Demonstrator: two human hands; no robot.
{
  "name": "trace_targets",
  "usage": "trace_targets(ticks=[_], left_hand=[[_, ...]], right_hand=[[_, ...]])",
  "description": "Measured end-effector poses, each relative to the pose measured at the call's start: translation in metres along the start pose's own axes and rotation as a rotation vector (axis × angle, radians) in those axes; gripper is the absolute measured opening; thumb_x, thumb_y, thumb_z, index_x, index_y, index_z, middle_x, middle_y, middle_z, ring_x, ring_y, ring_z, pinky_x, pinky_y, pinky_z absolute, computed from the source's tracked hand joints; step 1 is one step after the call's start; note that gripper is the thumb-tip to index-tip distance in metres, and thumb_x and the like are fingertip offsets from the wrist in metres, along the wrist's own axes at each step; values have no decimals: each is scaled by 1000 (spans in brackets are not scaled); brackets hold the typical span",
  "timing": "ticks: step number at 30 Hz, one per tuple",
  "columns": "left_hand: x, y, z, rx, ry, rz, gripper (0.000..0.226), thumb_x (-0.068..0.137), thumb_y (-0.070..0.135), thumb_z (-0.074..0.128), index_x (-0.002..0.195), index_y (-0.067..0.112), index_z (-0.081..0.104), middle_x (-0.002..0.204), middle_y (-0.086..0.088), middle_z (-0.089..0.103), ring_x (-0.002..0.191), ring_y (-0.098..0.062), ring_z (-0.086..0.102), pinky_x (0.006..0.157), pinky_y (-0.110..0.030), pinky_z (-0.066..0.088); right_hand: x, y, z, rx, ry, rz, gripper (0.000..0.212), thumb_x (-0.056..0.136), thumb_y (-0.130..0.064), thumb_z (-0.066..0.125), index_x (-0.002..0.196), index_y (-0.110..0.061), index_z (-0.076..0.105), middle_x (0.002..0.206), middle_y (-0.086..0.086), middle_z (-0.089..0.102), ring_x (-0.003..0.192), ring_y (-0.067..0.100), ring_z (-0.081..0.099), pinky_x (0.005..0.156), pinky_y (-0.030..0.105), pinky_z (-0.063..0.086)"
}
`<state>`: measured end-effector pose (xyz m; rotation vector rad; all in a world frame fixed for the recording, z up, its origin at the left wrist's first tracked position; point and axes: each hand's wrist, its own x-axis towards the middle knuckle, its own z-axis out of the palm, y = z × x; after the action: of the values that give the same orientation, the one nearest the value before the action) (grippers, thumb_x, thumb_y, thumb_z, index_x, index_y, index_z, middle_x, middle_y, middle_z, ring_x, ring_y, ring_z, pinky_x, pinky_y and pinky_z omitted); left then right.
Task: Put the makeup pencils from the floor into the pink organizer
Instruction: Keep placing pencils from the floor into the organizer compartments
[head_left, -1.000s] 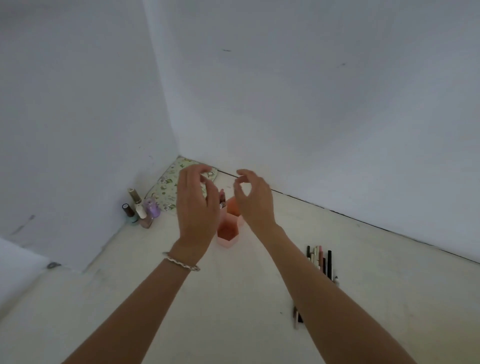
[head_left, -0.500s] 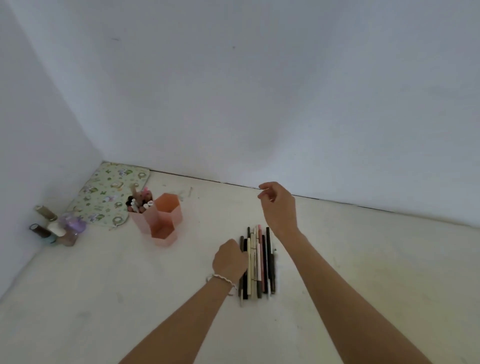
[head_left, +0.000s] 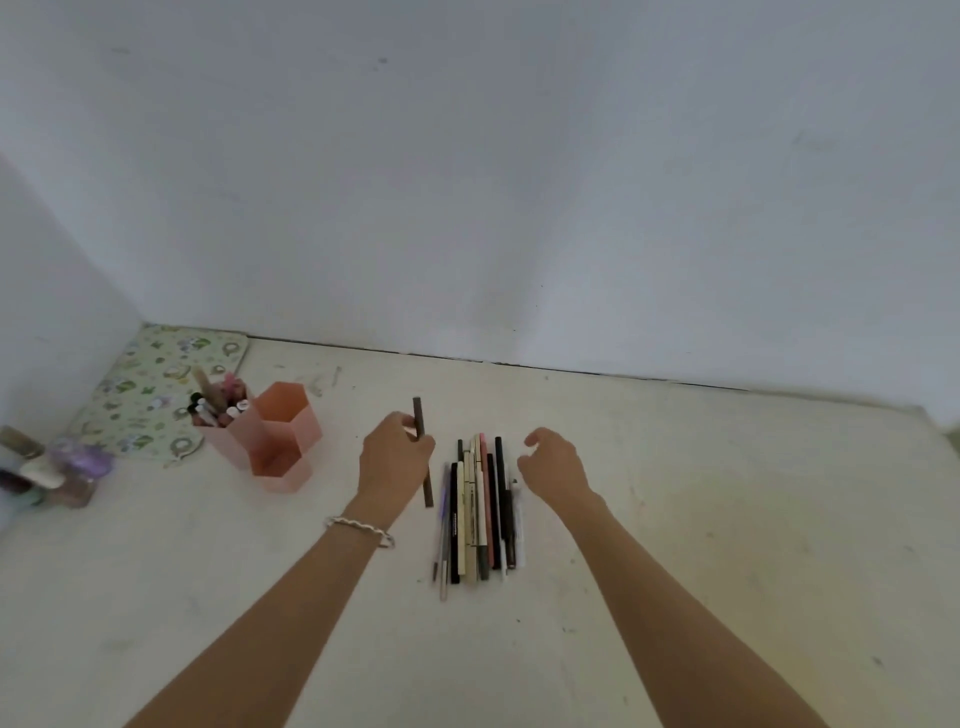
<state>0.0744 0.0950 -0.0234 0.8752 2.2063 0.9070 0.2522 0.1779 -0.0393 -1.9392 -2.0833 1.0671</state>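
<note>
Several makeup pencils (head_left: 480, 512) lie side by side on the pale floor in the middle of the view. My left hand (head_left: 396, 456) is just left of the row and grips one dark brown pencil (head_left: 418, 418), lifted off the floor and pointing away from me. My right hand (head_left: 551, 465) hovers at the right side of the row with loosely curled fingers and holds nothing. The pink organizer (head_left: 287, 434), made of hexagonal cups, stands to the left; its rear cup holds several makeup items, while the two nearer cups look empty.
A floral patterned mat (head_left: 156, 384) lies in the corner behind the organizer. Nail polish bottles (head_left: 52, 470) stand at the far left by the wall. White walls (head_left: 519, 208) bound the floor at the back and left.
The view swung from the organizer to the pencil row. My left hand reached the row's left side and lifted one dark pencil. My right hand came down beside the row's right edge.
</note>
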Motion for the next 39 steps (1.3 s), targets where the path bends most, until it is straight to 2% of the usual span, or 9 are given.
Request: trace_targets(ticks=[2,6,12,15,19,22,26,33,39], left_hand=[[2,6,-8,-109,21,48,42,90,13,59,131,15,51,85,3,62,74,-19,66,66,-32,55],[-4,12,-17,-228,43,112,63,89,9,56,145,29,37,87,4,60,75,-19,66,58,-22,48],[4,17,-66,-260,331,250,54,79,9,67,122,32,43,94,4,58,67,-7,65,47,-12,46],[21,20,-116,-242,559,301,49,80,8,65,114,32,38,86,14,56,67,-7,65,54,-20,51],[47,9,-160,8,602,277,39,87,8,57,114,25,34,84,1,62,68,-19,64,60,-33,53],[61,-6,-165,347,473,252,25,92,12,51,112,14,36,84,-10,67,68,-31,63,65,-46,55],[68,-19,-166,712,393,205,21,94,28,51,110,14,54,95,-8,69,94,-29,62,89,-42,46],[53,-18,-231,260,732,272,32,93,29,49,122,17,58,110,-7,68,107,-30,58,94,-43,43],[29,-12,-252,-9,659,261,32,91,16,53,123,21,56,107,1,67,95,-16,63,89,-38,52]], right_hand=[[-4,4,11,-109,-73,33,32,92,-8,51,124,-7,51,118,10,60,100,26,61,78,29,46],[-11,4,26,-208,-68,-48,31,90,1,46,121,-4,49,115,15,60,101,30,60,83,36,50],[-3,-28,2,-60,116,-103,31,89,-13,56,119,-6,55,110,11,60,87,21,55,75,27,41],[-2,-66,-20,207,255,-195,31,86,-11,59,116,-8,58,86,2,63,72,14,57,66,24,41],[-8,-116,-24,535,302,-318,25,85,-10,60,109,-18,57,79,-7,63,55,-1,55,50,10,41],[-15,-140,-10,628,302,-407,26,84,-9,60,106,-22,58,77,-10,65,60,-7,57,54,6,42],[-18,-163,16,671,242,-474,26,84,-8,60,102,-26,57,73,-13,64,63,-2,58,57,6,43],[-14,-218,66,579,174,-698,28,90,-7,59,113,-21,56,90,-7,62,83,4,63,75,13,51],[-10,-223,113,275,45,-743,26,94,-9,52,119,-16,57,103,2,62,88,15,60,84,36,52]])
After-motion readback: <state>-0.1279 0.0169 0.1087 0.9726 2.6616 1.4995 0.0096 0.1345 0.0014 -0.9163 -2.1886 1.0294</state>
